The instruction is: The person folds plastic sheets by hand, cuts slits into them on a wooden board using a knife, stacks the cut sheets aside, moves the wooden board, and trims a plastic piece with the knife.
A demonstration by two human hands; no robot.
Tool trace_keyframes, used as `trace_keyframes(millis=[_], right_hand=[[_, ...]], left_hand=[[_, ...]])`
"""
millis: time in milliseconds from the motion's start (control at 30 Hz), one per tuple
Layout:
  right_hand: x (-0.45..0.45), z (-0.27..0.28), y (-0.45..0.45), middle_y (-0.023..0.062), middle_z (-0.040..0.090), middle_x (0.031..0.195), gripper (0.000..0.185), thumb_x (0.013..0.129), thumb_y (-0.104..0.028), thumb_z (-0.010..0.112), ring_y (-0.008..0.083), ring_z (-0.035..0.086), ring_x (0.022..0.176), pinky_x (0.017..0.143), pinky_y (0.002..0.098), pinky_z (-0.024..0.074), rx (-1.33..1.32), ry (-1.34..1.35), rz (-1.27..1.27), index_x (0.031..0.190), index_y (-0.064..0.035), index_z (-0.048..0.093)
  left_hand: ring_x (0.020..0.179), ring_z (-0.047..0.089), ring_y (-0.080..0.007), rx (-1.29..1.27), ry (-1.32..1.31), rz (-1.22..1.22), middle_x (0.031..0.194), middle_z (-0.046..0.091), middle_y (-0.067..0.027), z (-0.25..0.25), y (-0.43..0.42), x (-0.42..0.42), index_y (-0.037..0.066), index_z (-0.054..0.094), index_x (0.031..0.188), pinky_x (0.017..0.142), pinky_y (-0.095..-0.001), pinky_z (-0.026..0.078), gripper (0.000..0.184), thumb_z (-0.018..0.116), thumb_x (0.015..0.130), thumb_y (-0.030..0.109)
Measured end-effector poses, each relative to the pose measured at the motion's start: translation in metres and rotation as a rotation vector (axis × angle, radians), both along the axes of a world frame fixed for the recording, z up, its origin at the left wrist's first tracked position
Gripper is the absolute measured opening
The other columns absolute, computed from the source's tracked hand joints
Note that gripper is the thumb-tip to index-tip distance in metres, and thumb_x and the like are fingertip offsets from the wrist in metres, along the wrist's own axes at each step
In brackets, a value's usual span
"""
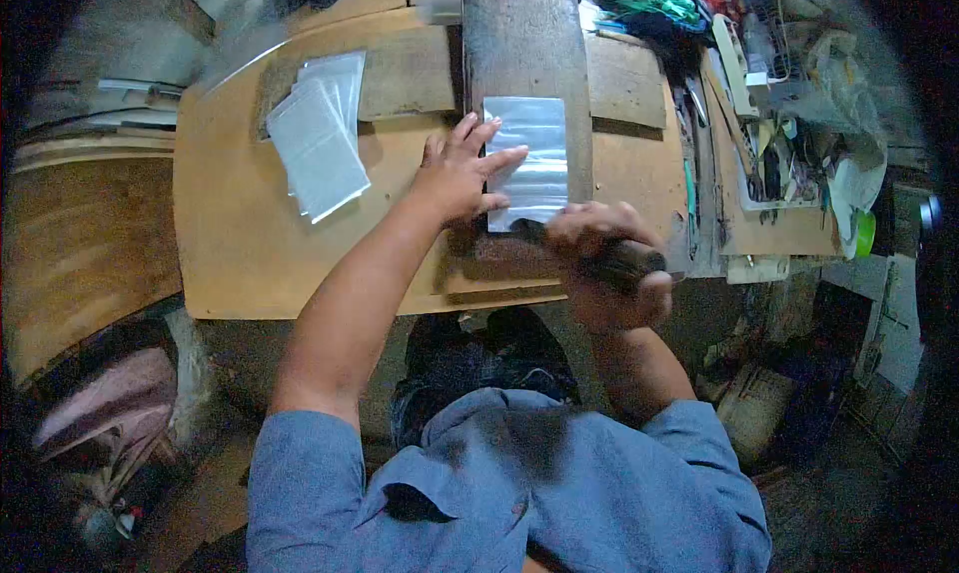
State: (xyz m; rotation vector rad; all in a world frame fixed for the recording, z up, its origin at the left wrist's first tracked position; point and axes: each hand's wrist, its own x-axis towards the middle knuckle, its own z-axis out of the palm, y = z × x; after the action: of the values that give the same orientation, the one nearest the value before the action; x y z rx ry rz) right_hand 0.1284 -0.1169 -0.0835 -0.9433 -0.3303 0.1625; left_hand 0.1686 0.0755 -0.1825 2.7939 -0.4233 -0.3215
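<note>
- The clear plastic sheet (527, 183) lies lengthwise on the dark wooden board (524, 43) running across the bench (235, 243). Shiny ripples cross it from side to side.
- Left hand (463, 178): the grip is apart, fingers spread and laid along the sheet's left edge, so it's pressing on top of the plastic rather than pinching it.
- Right hand (611, 263): the grip is wrapped tight around a dark tool (631, 261) — pretty blurry, so I can't tell what kind.
- The tool's narrow end points left, over the sheet's lower right part. Can't say if it actually touches.
- Off to the left there's a fanned pile of similar clear sheets (325, 158), well apart from both hands, partly over a flat wooden plank (410, 78).
- Another plank (624, 83) sits just right of the dark board.
- Far right is a proper jumble — a white tray (789, 203) with stuff in it, plus a bright green item (865, 233) beside it.
</note>
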Motion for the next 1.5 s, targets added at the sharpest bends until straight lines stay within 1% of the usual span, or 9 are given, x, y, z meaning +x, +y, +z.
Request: trace_keyframes(millis=[167, 300, 400, 533, 867, 967, 1067, 1233, 1500], right_hand=[[0.006, 0.015, -0.033, 0.0056, 0.047, 0.071, 0.065, 0.075, -0.066, 0.056, 0.0179, 0.043, 0.060, 0.058, 0.0322, 0.0384, -0.029, -0.086, -0.211, 0.087, -0.0021, 0.051], [0.019, 0.015, -0.060, 0.0015, 0.048, 0.070, 0.033, 0.079, -0.032, 0.069, 0.0104, 0.045, 0.059, 0.052, 0.0255, 0.0378, -0.785, -0.111, -0.300, 0.085, -0.0035, 0.053], [0.031, -0.015, -0.063, 0.0182, 0.062, 0.074, 0.032, 0.077, -0.030, 0.071, 0.0282, 0.063, 0.065, 0.059, 0.0373, 0.0479, -1.282, 0.012, -0.215, 0.087, -0.0035, 0.059], [0.035, -0.085, -0.068, 0.0224, 0.063, 0.092, 0.040, 0.073, -0.030, 0.071, 0.0396, 0.060, 0.087, 0.074, 0.0445, 0.0482, -1.303, 0.006, -0.172, 0.101, -0.0040, 0.059], [0.031, -0.085, -0.082, 0.0177, 0.063, 0.090, 0.032, 0.075, -0.013, 0.067, 0.0300, 0.063, 0.082, 0.072, 0.0375, 0.0488, -1.122, -0.008, -0.205, 0.104, -0.0043, 0.058], [0.020, -0.038, -0.075, 0.0170, 0.063, 0.088, 0.028, 0.076, -0.010, 0.066, 0.0275, 0.063, 0.080, 0.071, 0.0350, 0.0489, -0.927, -0.071, -0.084, 0.102, -0.0040, 0.059], [0.007, -0.026, -0.054, 0.0154, 0.062, 0.079, 0.023, 0.074, -0.009, 0.066, 0.0296, 0.063, 0.070, 0.063, 0.0355, 0.0496, -0.990, -0.390, -0.083, 0.096, -0.0055, 0.059], [-0.015, -0.032, -0.035, 0.0149, 0.061, 0.076, 0.018, 0.075, -0.015, 0.064, 0.0323, 0.063, 0.070, 0.060, 0.0407, 0.0492, -1.064, -0.704, -0.019, 0.089, -0.0057, 0.058], [0.019, -0.037, -0.051, 0.0156, 0.061, 0.078, 0.015, 0.078, -0.009, 0.065, 0.0305, 0.063, 0.072, 0.063, 0.0357, 0.0501, -0.988, -0.584, -0.309, 0.091, -0.0067, 0.059]], left_hand=[[0.138, 0.015, -0.0323, -0.105, 0.014, 0.109, 0.150, 0.017, -0.0089, 0.003, -0.005, -0.007, 0.044, 0.034, 0.136, 0.103, -0.0579, 0.018, 0.072, 0.068, 0.073, 0.047], [0.137, 0.015, -0.0358, -0.194, -0.144, 0.290, 0.151, 0.013, -0.0151, -0.005, -0.017, -0.037, 0.027, 0.026, 0.143, 0.108, -0.0520, 0.014, 0.075, 0.063, 0.079, 0.041], [0.138, 0.014, -0.0362, -0.155, -0.082, 0.227, 0.151, 0.012, -0.0159, -0.011, -0.037, -0.068, 0.019, 0.023, 0.145, 0.109, -0.0542, 0.011, 0.075, 0.060, 0.082, 0.038], [0.139, 0.012, -0.0331, -0.089, -0.026, 0.258, 0.150, 0.014, -0.0155, 0.006, -0.066, -0.088, 0.015, 0.023, 0.144, 0.109, -0.0552, 0.008, 0.072, 0.056, 0.085, 0.037], [0.138, 0.013, -0.0372, -0.296, 0.011, 0.279, 0.149, 0.019, -0.0179, 0.005, -0.101, -0.094, 0.013, 0.031, 0.141, 0.111, -0.0483, 0.010, 0.062, 0.053, 0.089, 0.037], [0.135, 0.025, -0.0355, -0.623, -0.012, 0.382, 0.143, 0.031, -0.0192, -0.015, -0.101, -0.090, 0.011, 0.034, 0.140, 0.109, -0.0427, 0.021, 0.055, 0.046, 0.093, 0.038], [0.108, 0.056, -0.0273, -1.888, 0.595, 0.689, 0.117, 0.058, -0.0133, 0.029, -0.109, -0.078, 0.004, 0.046, 0.127, 0.093, -0.0396, 0.044, 0.053, 0.044, 0.094, 0.044], [0.087, 0.063, -0.0284, -2.145, 1.170, 0.832, 0.095, 0.064, -0.0142, -0.014, -0.074, -0.073, 0.002, 0.055, 0.110, 0.083, -0.0439, 0.050, 0.049, 0.049, 0.090, 0.047], [0.097, 0.060, -0.0227, -1.934, 0.319, 0.928, 0.107, 0.062, -0.0076, -0.008, -0.071, -0.074, 0.006, 0.055, 0.114, 0.087, -0.0411, 0.047, 0.029, 0.059, 0.088, 0.020]])
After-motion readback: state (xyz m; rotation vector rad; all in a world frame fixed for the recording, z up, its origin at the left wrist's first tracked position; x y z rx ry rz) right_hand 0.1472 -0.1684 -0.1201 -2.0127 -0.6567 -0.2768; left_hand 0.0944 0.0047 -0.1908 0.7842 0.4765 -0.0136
